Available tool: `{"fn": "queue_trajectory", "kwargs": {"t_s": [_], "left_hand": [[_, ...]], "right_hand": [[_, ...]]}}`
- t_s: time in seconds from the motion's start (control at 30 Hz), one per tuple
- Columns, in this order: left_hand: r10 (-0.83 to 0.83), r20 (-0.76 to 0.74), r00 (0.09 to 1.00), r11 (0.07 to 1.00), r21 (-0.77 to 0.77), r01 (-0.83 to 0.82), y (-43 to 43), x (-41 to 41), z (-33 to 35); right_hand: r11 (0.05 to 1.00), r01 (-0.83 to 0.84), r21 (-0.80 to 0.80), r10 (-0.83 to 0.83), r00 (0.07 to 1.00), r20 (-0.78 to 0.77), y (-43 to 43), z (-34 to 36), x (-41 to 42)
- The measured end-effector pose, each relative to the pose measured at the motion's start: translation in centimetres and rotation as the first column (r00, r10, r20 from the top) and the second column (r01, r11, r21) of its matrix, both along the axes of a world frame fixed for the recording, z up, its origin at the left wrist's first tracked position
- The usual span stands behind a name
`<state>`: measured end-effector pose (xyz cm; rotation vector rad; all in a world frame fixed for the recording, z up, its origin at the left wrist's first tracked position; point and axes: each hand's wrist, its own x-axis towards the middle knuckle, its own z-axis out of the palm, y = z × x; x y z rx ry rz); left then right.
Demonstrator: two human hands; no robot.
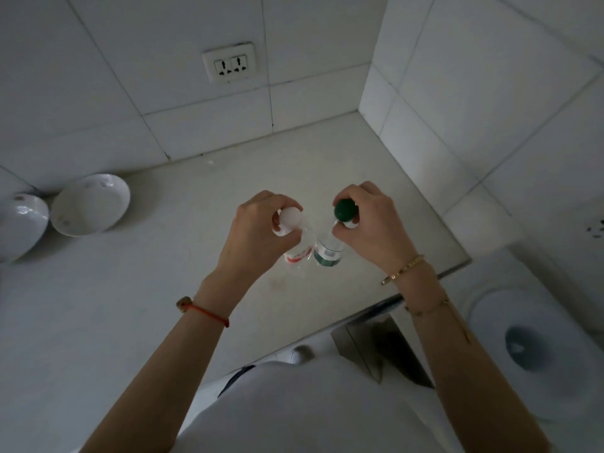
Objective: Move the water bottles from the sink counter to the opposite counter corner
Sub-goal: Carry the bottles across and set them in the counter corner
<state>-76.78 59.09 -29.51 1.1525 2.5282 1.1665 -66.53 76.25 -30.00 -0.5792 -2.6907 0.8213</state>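
Left hand (261,220), right hand (369,217) — bottle necks hidden.

A home kitchen: white wall tiles (196,103) meet in a corner above a pale stone counter (130,273). A double socket (228,66) sits in the tiles above the counter, and 2 white bowls (90,204) lean against the wall at the counter's left end.
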Motion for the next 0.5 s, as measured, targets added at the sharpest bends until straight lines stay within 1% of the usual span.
{"fn": "queue_trajectory", "kwargs": {"t_s": [0.3,0.5], "left_hand": [[0.002,-0.001,1.0,0.999,-0.049,-0.002,10.7,-8.6,-1.5],[0.002,-0.03,1.0,0.997,-0.079,-0.004,19.0,-15.2,-2.4]], "right_hand": [[1.0,0.027,-0.01,-0.027,1.0,-0.015,11.1,0.0,-8.3],[0.998,0.055,0.019,-0.055,0.998,0.018,18.3,-1.0,-14.3]]}}
